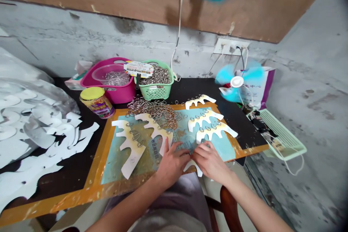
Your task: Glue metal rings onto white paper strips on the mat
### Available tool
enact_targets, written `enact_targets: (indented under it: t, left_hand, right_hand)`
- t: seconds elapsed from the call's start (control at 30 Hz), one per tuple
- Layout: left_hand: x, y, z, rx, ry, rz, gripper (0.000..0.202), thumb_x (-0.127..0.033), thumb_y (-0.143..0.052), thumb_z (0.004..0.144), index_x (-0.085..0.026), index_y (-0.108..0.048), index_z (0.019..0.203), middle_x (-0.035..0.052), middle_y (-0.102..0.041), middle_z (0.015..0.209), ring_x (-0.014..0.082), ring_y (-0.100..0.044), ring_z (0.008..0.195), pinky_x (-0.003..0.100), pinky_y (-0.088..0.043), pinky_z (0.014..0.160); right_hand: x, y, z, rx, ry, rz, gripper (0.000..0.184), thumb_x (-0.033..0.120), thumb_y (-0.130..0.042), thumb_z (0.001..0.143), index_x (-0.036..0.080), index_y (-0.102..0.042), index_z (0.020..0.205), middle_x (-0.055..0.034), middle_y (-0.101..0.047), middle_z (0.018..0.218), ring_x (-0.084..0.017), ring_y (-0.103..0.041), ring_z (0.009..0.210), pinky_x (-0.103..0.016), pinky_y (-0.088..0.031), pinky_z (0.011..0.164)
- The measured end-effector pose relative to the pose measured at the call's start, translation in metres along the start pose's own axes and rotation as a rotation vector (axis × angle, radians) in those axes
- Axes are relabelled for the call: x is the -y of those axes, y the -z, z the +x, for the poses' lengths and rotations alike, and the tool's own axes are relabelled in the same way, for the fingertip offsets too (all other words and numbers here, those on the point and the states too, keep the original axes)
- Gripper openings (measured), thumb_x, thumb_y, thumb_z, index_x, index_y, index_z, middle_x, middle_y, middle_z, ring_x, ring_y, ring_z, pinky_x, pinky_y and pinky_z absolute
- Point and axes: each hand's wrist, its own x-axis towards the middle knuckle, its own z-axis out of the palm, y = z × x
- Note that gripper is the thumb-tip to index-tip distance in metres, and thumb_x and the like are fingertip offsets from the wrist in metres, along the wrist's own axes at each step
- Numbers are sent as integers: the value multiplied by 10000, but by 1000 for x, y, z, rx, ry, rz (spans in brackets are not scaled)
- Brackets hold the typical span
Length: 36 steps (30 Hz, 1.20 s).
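my left hand (172, 163), my right hand (209, 163): lying palms-down, fingertips nearly meeting | white scalloped card (194, 169): lying flat beneath my fingers, partly hidden | metal rings (209, 129): sitting along the next card (230, 131), just above my right hand

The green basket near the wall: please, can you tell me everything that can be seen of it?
The green basket is small and rectangular, pale green, and looks like plastic, with slotted walls. It stands upright on the dark tabletop, near the wall and right beside the pink basket. Small metal rings fill it almost to the rim. A printed card sits across its left corner, and a dark handle stands up at that end.
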Motion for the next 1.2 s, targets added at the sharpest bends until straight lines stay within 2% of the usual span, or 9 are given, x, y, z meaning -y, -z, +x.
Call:
enact_targets:
  t: [0.13, 0.23, 0.3, 0.43, 0.57, 0.67, 0.8, 0.97, 1.2]
  left_hand:
    - [-4, 5, 2, 28, 37, 6, 143, -158, -616, 893, -258, -707, 849, 7, -753, 971, 309, -541, 1215, 714, -37, 1149]
    - [-3, 3, 1, 7, 36, 1, 137, -195, -611, 911, -277, -721, 909, 10, -754, 958, 299, -542, 1214, 699, -28, 1160]
    - [-1, 1, 0, 4, 20, -2, 145, -196, -621, 909, -291, -729, 923, 10, -755, 974, 299, -544, 1214, 699, -16, 1162]
    - [2, -3, -1, -2, -8, -17, 149, -198, -633, 906, -301, -739, 890, -5, -757, 1006, 301, -539, 1230, 701, 7, 1162]
    - [2, -2, -1, -16, -3, -24, 151, -210, -630, 910, -301, -750, 911, 1, -762, 1006, 295, -545, 1226, 700, 22, 1166]
    - [-1, 1, -1, -4, 13, -3, 129, -217, -649, 899, -295, -751, 888, 10, -763, 1009, 302, -553, 1208, 710, -3, 1162]
    - [-3, 3, -1, -7, 7, 38, 117, -211, -654, 895, -270, -734, 834, 1, -762, 1000, 319, -561, 1188, 715, -47, 1156]
    - [-1, -2, -3, -56, -43, 36, 90, -229, -655, 903, -277, -729, 889, -5, -757, 976, 306, -561, 1197, 704, -45, 1159]
    - [2, -8, -3, -109, -72, 32, 85, -225, -661, 893, -257, -713, 833, -7, -749, 954, 288, -570, 1183, 689, -43, 1172]
  right_hand:
    - [23, -10, -10, -59, -150, -90, 161, 61, -495, 843, 171, -612, 851, -87, -572, 851, -250, -468, 854, -458, -342, 863]
    - [32, -19, -17, -139, -292, 3, 168, 94, -471, 898, 173, -612, 856, -79, -566, 841, -241, -469, 830, -423, -347, 815]
    - [30, -22, -20, -174, -331, 91, 176, 114, -458, 936, 175, -620, 901, -72, -576, 856, -236, -479, 841, -398, -349, 788]
    - [13, -16, -15, -153, -232, 156, 203, 101, -470, 950, 183, -635, 1035, -67, -608, 903, -238, -491, 889, -378, -357, 770]
    - [0, -9, -8, -121, -49, 96, 184, 137, -494, 976, 193, -656, 912, -46, -620, 831, -217, -499, 856, -389, -373, 799]
    - [2, -7, -10, -122, 29, 14, 240, 96, -451, 982, 187, -644, 873, -32, -615, 803, -197, -508, 830, -435, -376, 910]
    - [21, -13, -19, -173, -39, -158, 240, 49, -449, 947, 162, -658, 908, -54, -602, 816, -209, -505, 832, -507, -335, 1013]
    - [41, -24, -21, -182, -188, -269, 233, 23, -481, 869, 155, -669, 830, -85, -578, 797, -245, -490, 829, -507, -381, 953]
    - [43, -22, -31, -297, -196, -27, 283, 107, -499, 869, 106, -672, 1092, -96, -606, 872, -248, -515, 857, -518, -405, 962]
